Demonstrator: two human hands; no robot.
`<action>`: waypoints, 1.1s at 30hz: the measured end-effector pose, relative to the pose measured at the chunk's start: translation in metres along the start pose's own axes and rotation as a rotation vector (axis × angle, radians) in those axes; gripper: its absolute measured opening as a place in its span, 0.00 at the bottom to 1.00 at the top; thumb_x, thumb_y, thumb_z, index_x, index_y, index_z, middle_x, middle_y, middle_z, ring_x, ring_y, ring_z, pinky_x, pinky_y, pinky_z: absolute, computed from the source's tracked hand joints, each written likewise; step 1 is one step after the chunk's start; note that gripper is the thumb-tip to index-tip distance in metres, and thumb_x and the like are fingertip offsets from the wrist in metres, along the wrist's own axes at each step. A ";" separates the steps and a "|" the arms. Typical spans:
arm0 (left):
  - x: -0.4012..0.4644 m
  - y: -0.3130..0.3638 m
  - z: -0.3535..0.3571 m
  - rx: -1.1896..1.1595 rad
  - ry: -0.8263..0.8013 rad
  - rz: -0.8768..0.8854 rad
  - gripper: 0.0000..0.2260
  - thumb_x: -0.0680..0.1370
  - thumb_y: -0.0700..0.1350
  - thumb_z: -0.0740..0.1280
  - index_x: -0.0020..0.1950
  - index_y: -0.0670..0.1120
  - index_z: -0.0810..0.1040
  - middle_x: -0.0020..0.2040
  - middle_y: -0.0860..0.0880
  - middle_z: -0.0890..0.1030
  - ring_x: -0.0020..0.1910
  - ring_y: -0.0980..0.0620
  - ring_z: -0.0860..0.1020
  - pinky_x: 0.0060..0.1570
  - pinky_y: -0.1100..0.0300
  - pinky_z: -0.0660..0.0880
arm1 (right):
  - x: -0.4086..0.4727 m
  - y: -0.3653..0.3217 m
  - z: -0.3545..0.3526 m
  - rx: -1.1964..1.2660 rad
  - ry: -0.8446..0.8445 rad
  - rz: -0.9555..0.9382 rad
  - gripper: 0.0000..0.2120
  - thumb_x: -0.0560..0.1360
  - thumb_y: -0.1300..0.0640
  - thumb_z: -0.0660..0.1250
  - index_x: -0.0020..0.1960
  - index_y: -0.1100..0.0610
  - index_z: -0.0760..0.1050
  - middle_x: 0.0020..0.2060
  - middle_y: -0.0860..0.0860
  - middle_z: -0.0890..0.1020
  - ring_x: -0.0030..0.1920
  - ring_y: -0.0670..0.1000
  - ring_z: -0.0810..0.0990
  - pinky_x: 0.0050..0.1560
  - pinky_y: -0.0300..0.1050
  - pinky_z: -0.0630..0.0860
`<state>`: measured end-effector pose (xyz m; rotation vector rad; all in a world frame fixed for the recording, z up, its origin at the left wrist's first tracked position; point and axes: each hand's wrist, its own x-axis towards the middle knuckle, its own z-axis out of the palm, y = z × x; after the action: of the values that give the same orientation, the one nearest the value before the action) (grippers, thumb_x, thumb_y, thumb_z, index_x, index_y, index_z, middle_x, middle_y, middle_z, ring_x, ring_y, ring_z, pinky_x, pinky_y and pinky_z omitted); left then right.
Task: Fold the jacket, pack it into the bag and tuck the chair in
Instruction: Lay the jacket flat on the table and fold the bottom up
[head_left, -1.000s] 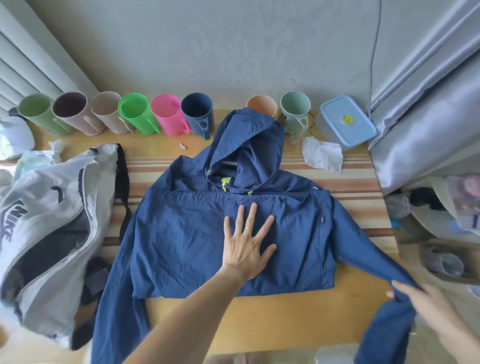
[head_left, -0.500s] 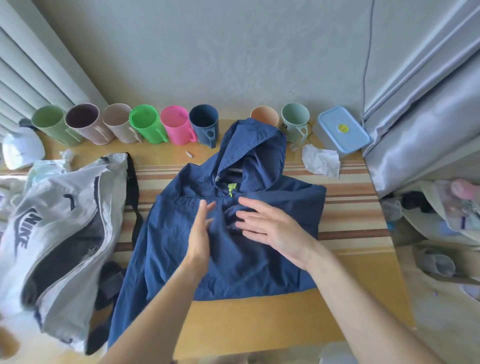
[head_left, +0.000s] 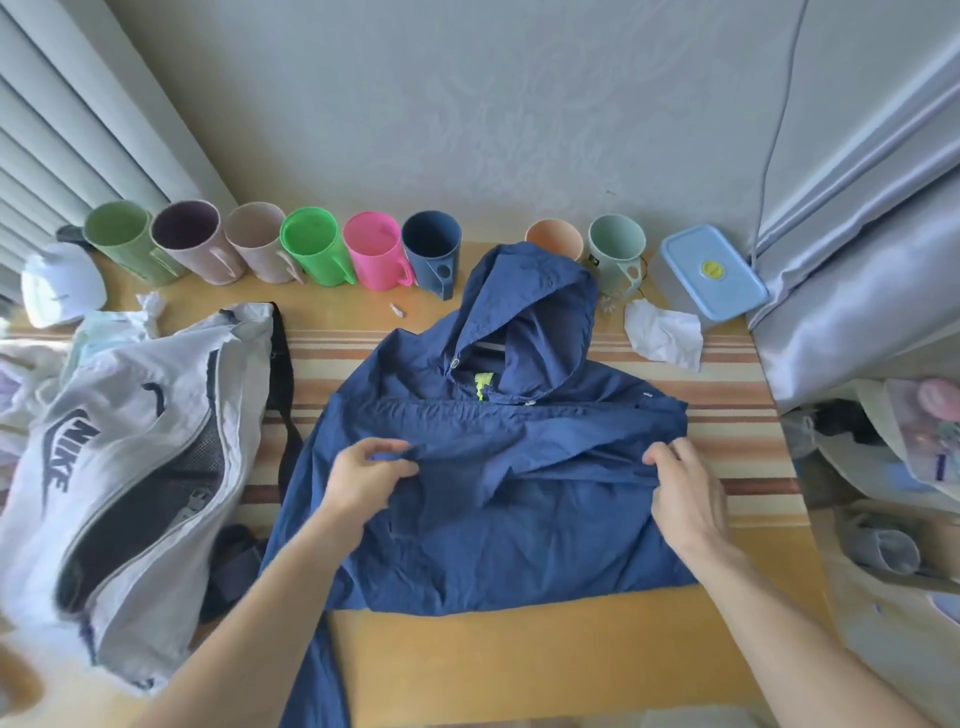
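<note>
**Jacket Fold: Mid-Stage Status and Clearances**

While the navy hooded jacket (head_left: 498, 499) lies flat at the centre of the counter (head_left: 519, 660), folding is judged partly complete. Its right sleeve lies across the chest as a horizontal band; the hood points to 12 o'clock, unfolded. The left sleeve hangs over the near counter edge at 7 o'clock.

Grip state: the left hand (head_left: 363, 480) pinches the band's end, fingers closed on fabric. The right hand (head_left: 685, 488) closes on the fold at the jacket's 3 o'clock edge.

Remaining, by judgement: left sleeve, hood, final folds, packing, chair. No chair is in view.

Clearances:
- The white Nike duffel bag (head_left: 119, 467) lies at 9 o'clock, zip open, its black strap (head_left: 283, 374) just beside the jacket.
- A row of mugs (head_left: 311, 254) stands at 11 to 1 o'clock; the hood touches or overlaps the peach one.
- A crumpled tissue (head_left: 665, 335) and lidded blue container (head_left: 714, 270) sit at 2 o'clock.
- Bare counter lies at 6 o'clock.
</note>
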<state>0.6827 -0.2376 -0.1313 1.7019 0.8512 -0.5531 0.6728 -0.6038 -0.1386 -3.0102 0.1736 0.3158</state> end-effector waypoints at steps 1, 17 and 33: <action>0.006 0.007 -0.006 -0.116 0.005 -0.049 0.11 0.74 0.40 0.76 0.55 0.49 0.84 0.46 0.47 0.86 0.44 0.48 0.83 0.35 0.58 0.76 | 0.000 0.010 -0.002 -0.026 0.022 -0.032 0.20 0.63 0.78 0.70 0.48 0.59 0.77 0.45 0.54 0.76 0.40 0.59 0.76 0.31 0.46 0.65; -0.005 0.019 -0.005 -0.481 0.072 -0.344 0.04 0.77 0.35 0.72 0.48 0.35 0.80 0.43 0.42 0.78 0.40 0.48 0.81 0.49 0.60 0.80 | 0.028 0.050 -0.015 -0.074 -0.286 -0.095 0.40 0.72 0.65 0.67 0.80 0.47 0.59 0.53 0.49 0.70 0.55 0.53 0.71 0.43 0.43 0.72; -0.002 -0.042 0.038 1.069 0.374 0.639 0.30 0.83 0.58 0.59 0.83 0.51 0.59 0.83 0.41 0.59 0.82 0.40 0.60 0.78 0.43 0.62 | 0.006 -0.070 0.052 -0.028 -0.035 -0.472 0.32 0.83 0.44 0.55 0.83 0.52 0.50 0.83 0.58 0.50 0.82 0.61 0.50 0.80 0.59 0.55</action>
<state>0.6513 -0.2685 -0.1673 2.9570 0.1535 -0.2282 0.6766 -0.5292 -0.1838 -2.9458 -0.5397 0.3204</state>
